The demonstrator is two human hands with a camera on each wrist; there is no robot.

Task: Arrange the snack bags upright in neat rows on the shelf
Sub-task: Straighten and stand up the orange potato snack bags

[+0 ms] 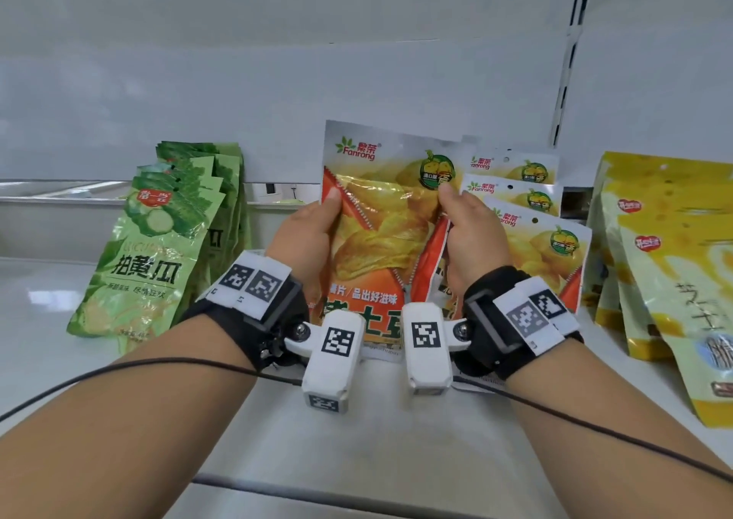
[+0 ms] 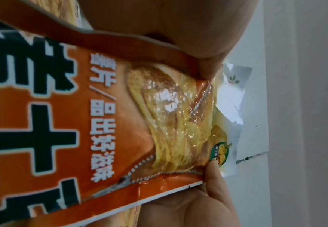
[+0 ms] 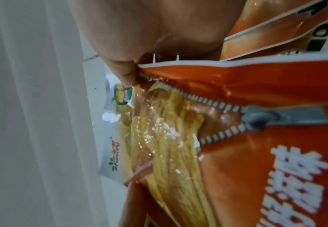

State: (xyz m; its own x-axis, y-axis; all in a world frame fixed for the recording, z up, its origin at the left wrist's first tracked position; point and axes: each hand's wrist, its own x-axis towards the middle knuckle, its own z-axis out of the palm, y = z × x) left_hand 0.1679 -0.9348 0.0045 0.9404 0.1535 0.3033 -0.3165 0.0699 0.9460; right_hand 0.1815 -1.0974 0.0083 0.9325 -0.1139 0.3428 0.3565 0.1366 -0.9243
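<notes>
Centrally in the head view, left hand (image 1: 307, 237) and right hand (image 1: 472, 233) grip the orange chip bag (image 1: 380, 233) by its side edges, fingers curled, apparently to stand it upright on the shelf (image 1: 357, 419). Glossy, crinkled film; flat rectangular pouch.

bright, even light; blurred wrist views

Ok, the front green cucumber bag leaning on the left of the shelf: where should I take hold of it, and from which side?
Judging by its pose, take the front green bag by its flat top seal, coming from above and in front. It leans back on the green stack behind, so only its top edge and front face are free; its base sits on the shelf. Both hands now hold the orange bag, so free one first.
</notes>
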